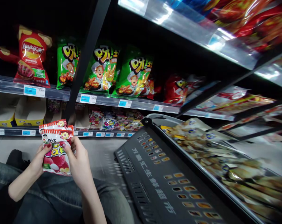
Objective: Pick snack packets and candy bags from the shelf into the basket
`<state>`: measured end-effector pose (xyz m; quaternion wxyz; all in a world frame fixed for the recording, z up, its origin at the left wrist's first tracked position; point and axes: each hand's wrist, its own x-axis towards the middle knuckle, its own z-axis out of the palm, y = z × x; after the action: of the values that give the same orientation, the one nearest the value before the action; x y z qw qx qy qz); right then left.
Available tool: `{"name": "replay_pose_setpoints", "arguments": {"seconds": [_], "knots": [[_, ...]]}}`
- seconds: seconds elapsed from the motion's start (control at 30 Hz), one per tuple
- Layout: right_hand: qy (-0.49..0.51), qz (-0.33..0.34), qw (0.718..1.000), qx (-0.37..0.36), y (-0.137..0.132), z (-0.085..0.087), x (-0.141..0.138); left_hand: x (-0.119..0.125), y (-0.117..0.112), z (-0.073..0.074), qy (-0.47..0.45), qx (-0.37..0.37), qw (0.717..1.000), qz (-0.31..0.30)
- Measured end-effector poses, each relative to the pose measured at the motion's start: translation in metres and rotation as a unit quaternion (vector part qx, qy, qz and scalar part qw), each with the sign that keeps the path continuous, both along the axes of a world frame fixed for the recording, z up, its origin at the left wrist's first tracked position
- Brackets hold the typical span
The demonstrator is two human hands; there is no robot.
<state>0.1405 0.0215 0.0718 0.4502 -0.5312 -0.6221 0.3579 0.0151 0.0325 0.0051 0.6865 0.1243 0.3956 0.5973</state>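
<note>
Two or more candy packets (55,157), red and white with pink sweets printed on the front, are held upright in a stack above my lap. My left hand (39,160) grips their left side, thumb on the front face. On the right side, my right hand (78,157) pinches the upper edge between thumb and fingers. Another packet's top edge shows behind the front one. Just beyond my hands runs the bottom shelf (83,134), holding cardboard boxes (30,111) and small candy bags (108,121).
A dark grey shopping basket (152,183) full of brownish snack packs (215,149) stands at my right. Green chip bags (133,76) and a red Lay's bag (33,59) fill the middle shelf. A black post (84,53) divides the shelving. An upper shelf (189,34) overhangs on the right.
</note>
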Motion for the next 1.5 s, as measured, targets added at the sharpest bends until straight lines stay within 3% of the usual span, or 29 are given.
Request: {"name": "replay_pose_setpoints", "arguments": {"seconds": [0.1,0.23,0.4,0.5,0.6,0.7,0.8,0.93,1.13,1.33,1.5], "knots": [[0.140,0.021,0.990,-0.029,0.003,-0.004,0.005,-0.004,0.005,0.001,-0.003,0.001,1.000,0.021],[0.314,0.027,0.948,-0.034,0.011,-0.011,0.013,-0.007,0.007,0.010,0.046,0.014,0.998,0.032],[0.401,-0.050,0.915,-0.013,0.022,-0.012,0.023,-0.009,0.005,0.014,0.034,0.026,0.999,0.006],[0.468,0.006,0.882,-0.053,0.023,-0.014,0.032,-0.009,0.005,0.012,0.029,0.027,0.999,0.000],[0.557,0.112,0.817,-0.098,0.021,-0.021,0.041,-0.009,0.006,0.011,0.016,0.024,1.000,0.000],[0.659,0.201,0.717,-0.107,0.020,-0.031,0.046,-0.008,0.007,0.011,0.004,0.019,1.000,0.006],[0.687,0.239,0.677,-0.113,0.020,-0.034,0.046,-0.008,0.007,0.012,0.000,0.009,1.000,0.006],[0.692,0.217,0.675,-0.134,0.021,-0.024,0.045,-0.008,0.006,0.014,0.014,0.005,1.000,0.002],[0.721,0.133,0.649,-0.206,0.023,-0.010,0.050,-0.007,0.006,0.015,0.027,-0.004,0.999,0.016],[0.660,0.130,0.722,-0.159,0.024,-0.014,0.050,-0.006,0.006,0.015,0.026,-0.010,0.999,0.015],[0.603,0.242,0.740,-0.172,0.018,-0.021,0.054,-0.007,0.006,0.011,0.018,0.003,1.000,0.017]]}}
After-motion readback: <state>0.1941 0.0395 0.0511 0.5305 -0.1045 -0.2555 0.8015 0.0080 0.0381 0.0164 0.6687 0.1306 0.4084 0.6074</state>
